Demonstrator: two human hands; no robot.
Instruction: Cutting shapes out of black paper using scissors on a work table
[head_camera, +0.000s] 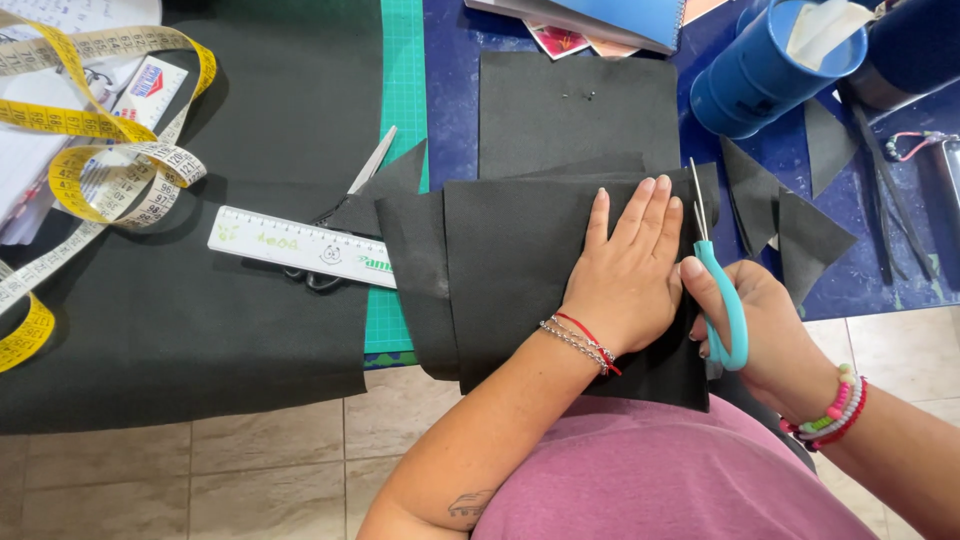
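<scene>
My left hand (630, 262) lies flat, fingers together, on a stack of black felt sheets (500, 270) at the table's front edge. My right hand (752, 325) grips small scissors with turquoise handles (722, 300); their blades point away from me along the right edge of the black sheets, right beside my left fingertips. Black triangular offcuts (790, 225) lie just right of the scissors.
A white ruler (300, 245) lies over a second pair of scissors (345, 205) on a large black cloth (190, 310). A yellow measuring tape (110, 150) curls at the left. A green cutting mat (403, 100), a blue cylinder container (765, 70) and notebooks (600, 20) sit further back.
</scene>
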